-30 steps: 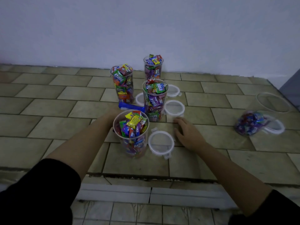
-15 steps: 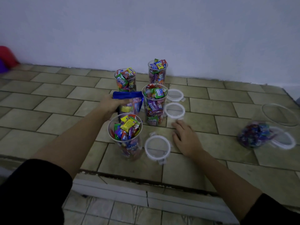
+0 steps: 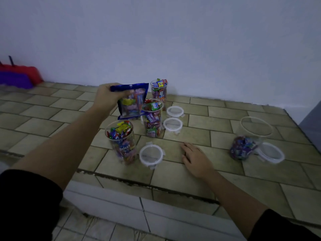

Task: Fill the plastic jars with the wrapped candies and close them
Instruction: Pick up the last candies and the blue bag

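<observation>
You held a blue, glossy candy bag [image 3: 132, 101] up in your left hand [image 3: 106, 97], fingers and thumb clamped on its top edge, over the tiled bench [image 3: 43, 119]. Half a second before, the bag had sat low, just behind the near jar [image 3: 121, 141]; now it hung higher and screened what stood behind it. Your right hand [image 3: 195, 156] had stayed flat on the tiles with its fingers straight, holding nothing, near the right side of a round clear lid [image 3: 151, 154] with a white rim.

Three upright clear plastic jars stood uncapped and full of bright wrapped candies: the near jar beside that lid, a middle jar [image 3: 152, 119] partly behind the bag's lower corner, and a far jar [image 3: 159, 91] close to the pale wall [image 3: 173, 40]. Two more white-rimmed lids [image 3: 172, 124] lay flat just right of the middle jar, one behind the other.

Well apart to the right, a wider clear jar [image 3: 245, 145] leaned over with candies heaped in its bottom, its large lid [image 3: 271, 153] touching it. Red and purple objects [image 3: 19, 75], blurred, sat against the wall at far left.
</observation>
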